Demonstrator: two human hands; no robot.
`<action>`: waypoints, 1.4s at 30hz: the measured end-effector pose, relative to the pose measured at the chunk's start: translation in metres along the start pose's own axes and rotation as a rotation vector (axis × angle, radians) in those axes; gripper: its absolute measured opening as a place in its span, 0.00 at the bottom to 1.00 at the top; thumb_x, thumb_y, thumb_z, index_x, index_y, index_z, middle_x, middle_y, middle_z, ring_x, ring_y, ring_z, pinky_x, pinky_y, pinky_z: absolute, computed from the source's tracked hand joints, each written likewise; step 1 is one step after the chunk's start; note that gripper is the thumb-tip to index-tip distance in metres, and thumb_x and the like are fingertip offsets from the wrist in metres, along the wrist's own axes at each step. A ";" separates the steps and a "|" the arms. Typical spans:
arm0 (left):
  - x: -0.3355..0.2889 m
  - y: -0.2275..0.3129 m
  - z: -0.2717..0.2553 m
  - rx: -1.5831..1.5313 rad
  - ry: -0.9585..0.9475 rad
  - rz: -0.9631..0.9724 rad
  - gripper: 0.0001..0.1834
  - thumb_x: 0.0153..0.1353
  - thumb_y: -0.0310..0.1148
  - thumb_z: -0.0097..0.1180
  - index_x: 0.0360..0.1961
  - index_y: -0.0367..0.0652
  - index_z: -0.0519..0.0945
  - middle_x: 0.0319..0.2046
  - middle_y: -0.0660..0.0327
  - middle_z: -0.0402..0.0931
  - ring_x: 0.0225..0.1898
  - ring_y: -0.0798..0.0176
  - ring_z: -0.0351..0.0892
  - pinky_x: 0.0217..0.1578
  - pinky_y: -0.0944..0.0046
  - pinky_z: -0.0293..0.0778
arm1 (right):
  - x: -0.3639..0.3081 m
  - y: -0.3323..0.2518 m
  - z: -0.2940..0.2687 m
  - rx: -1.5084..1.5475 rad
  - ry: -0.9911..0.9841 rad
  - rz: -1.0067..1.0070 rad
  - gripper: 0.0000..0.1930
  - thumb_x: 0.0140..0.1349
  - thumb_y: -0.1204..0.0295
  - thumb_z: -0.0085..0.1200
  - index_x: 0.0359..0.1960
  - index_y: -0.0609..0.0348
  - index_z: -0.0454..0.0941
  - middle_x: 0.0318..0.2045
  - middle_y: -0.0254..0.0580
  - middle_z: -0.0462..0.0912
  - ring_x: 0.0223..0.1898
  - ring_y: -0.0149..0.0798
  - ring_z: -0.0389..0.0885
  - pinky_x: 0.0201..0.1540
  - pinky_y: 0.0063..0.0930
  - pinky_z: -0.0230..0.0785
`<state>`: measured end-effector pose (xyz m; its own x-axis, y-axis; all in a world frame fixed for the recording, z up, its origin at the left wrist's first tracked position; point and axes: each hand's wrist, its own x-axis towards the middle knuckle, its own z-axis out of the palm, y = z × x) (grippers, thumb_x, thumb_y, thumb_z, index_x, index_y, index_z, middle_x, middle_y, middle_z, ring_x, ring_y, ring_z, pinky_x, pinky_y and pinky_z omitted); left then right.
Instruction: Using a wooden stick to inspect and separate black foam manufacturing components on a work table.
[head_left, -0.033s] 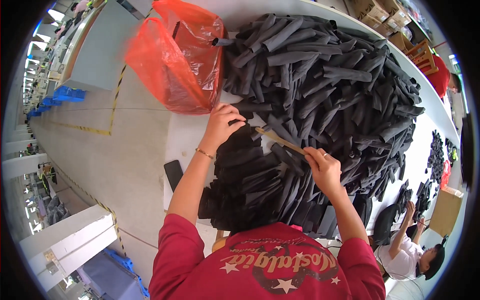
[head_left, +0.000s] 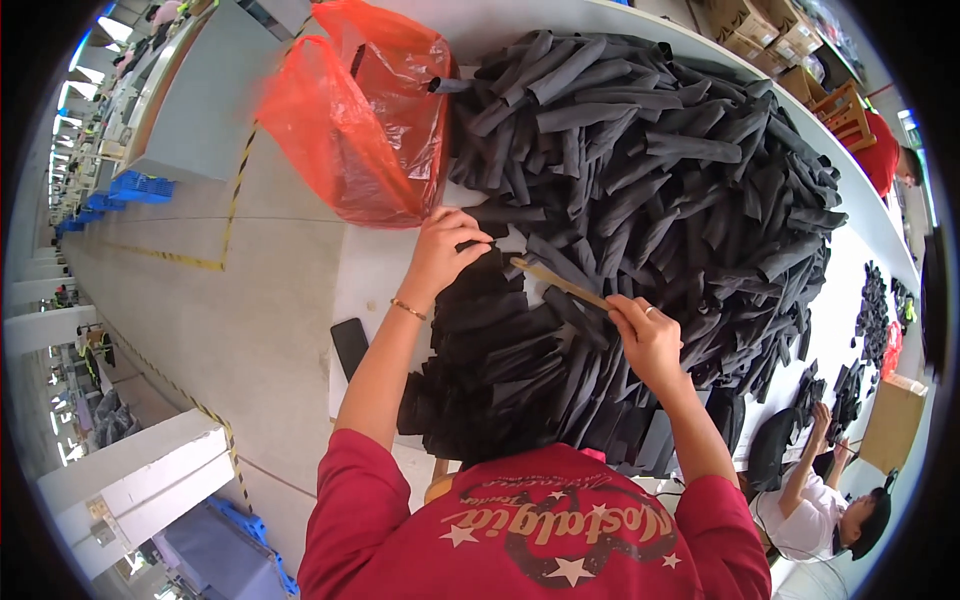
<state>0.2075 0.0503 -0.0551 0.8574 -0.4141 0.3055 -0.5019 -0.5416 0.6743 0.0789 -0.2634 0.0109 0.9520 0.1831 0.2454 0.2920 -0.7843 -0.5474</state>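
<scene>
My left hand is closed in a pinch on the end of a black fabric piece, beside the red bag's lower corner. In my right hand is a thin, flat, tan stick, perhaps wood. Its far tip points left toward the pinched cloth, a short gap away. Under and between my hands lies a stack of flat black fabric pieces. Beyond and to the right rises a large heap of dark grey rolled fabric tubes.
A red plastic bag stands at the table's far left. A black phone lies at the left edge. At the far right another person works over dark pieces, near a cardboard box. A white raised edge runs behind the heap.
</scene>
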 end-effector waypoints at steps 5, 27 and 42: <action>-0.017 0.048 -0.035 -0.072 0.026 -0.001 0.09 0.43 0.28 0.70 0.26 0.41 0.82 0.31 0.64 0.79 0.44 0.60 0.73 0.48 0.61 0.68 | -0.014 -0.023 -0.015 -0.002 0.012 -0.059 0.08 0.58 0.74 0.59 0.39 0.55 0.79 0.21 0.38 0.74 0.22 0.40 0.77 0.23 0.33 0.68; -0.075 0.136 -0.071 -0.367 -0.135 -0.251 0.17 0.54 0.24 0.64 0.46 0.39 0.81 0.30 0.57 0.85 0.35 0.69 0.84 0.38 0.71 0.76 | -0.059 -0.066 -0.069 -0.100 0.008 -0.227 0.09 0.57 0.72 0.59 0.40 0.54 0.79 0.24 0.36 0.76 0.25 0.40 0.78 0.26 0.33 0.71; -0.101 0.183 -0.020 -0.427 0.613 -0.016 0.36 0.55 0.37 0.67 0.61 0.39 0.64 0.53 0.53 0.71 0.57 0.53 0.71 0.53 0.57 0.74 | -0.080 -0.101 0.021 0.597 -0.101 0.180 0.10 0.62 0.75 0.55 0.43 0.68 0.76 0.30 0.51 0.80 0.30 0.42 0.79 0.36 0.29 0.70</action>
<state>0.0314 0.0075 0.0514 0.8366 0.1408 0.5295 -0.5082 -0.1617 0.8459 -0.0248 -0.1866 0.0296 0.9864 0.1572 0.0471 0.0999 -0.3477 -0.9323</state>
